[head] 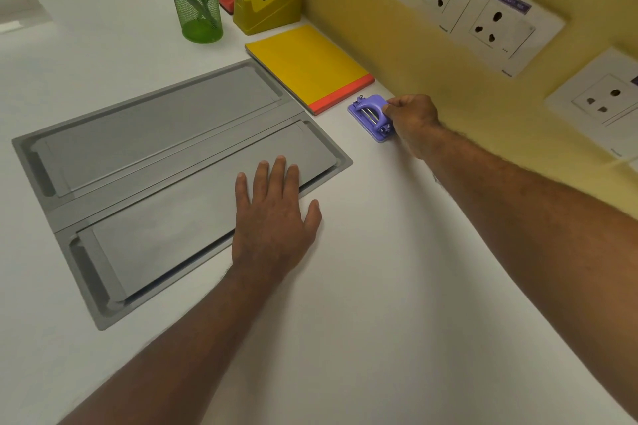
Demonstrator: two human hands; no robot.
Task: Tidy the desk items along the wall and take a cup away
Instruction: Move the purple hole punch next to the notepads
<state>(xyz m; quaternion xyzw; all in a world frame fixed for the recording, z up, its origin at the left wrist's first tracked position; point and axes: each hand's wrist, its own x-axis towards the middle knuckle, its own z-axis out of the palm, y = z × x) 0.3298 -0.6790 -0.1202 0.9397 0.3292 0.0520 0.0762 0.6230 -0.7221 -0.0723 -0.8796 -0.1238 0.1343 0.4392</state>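
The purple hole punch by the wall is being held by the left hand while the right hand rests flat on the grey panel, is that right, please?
Not quite: the hands are swapped. In the head view, the right hand grips the purple hole punch by the wall, while the left hand rests flat, fingers straight, on the grey panel.

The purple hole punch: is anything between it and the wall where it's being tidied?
Nothing visible. The right hand already grips the hole punch on its wall side, and only bare desk shows near it. The yellow notepad lies beside it, apart, along the wall.
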